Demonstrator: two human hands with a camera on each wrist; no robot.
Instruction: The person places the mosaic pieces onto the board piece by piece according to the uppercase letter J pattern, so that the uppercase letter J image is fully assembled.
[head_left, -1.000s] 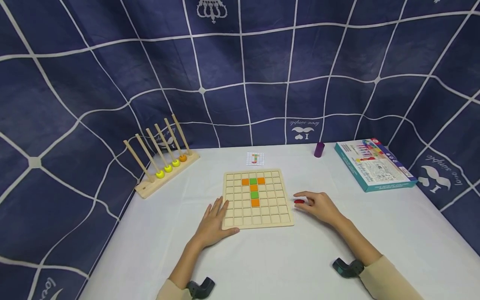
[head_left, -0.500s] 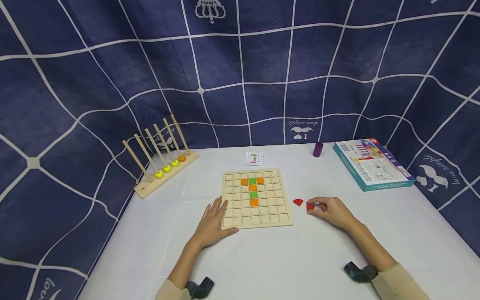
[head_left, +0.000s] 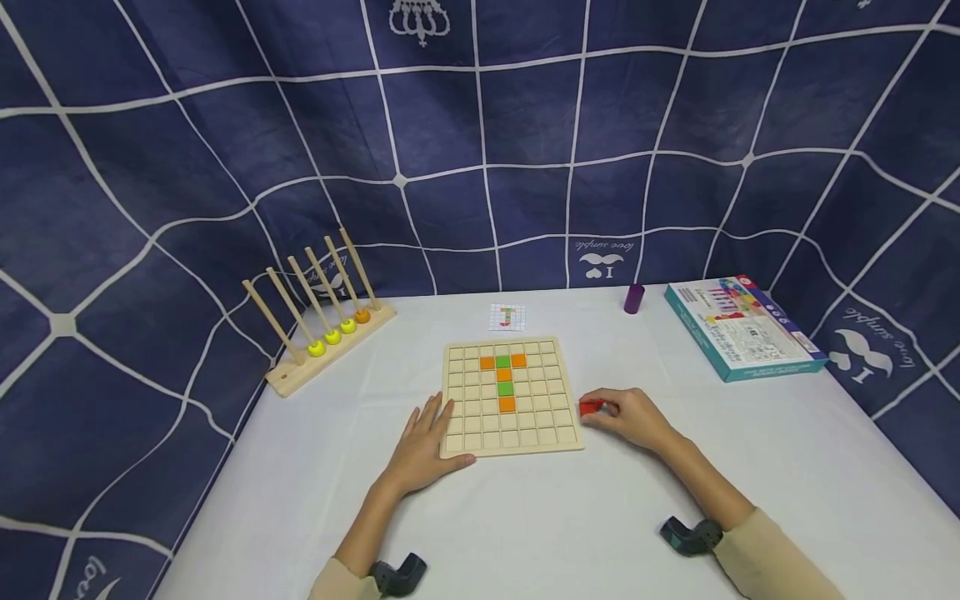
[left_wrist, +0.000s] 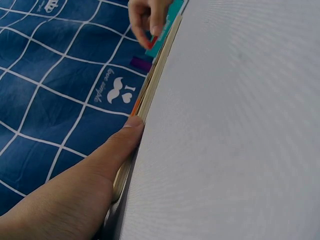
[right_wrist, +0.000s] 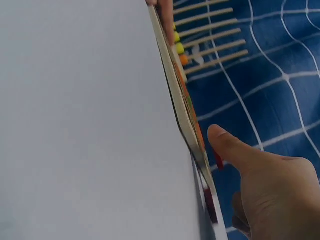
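A square wooden grid board [head_left: 533, 425] lies mid-table, with orange and green tiles [head_left: 506, 389] set in a T-like pattern. My left hand [head_left: 422, 447] rests flat along its left edge, fingers straight, thumb at the front corner. Just off the board's right edge, my right hand [head_left: 632, 417] pinches a red tile [head_left: 590, 407] between thumb and fingers. The right wrist view shows the held red tile [right_wrist: 218, 159] by the thumb, above the table. A second dark red piece [right_wrist: 211, 205] lies on the table below it; its outline is unclear there.
Behind the board lies a small pattern card [head_left: 507, 317]. At the left stands a wooden peg rack [head_left: 330, 354] with yellow and orange beads. A purple cylinder [head_left: 633, 299] and a flat teal-sided box [head_left: 744, 329] are at the back right. A blue curtain [head_left: 480, 150] surrounds the table.
The right hand first moved right, away from a red fan-shaped piece, to a second red tile. Now it is back left beside the board with that tile. The left hand stays put.
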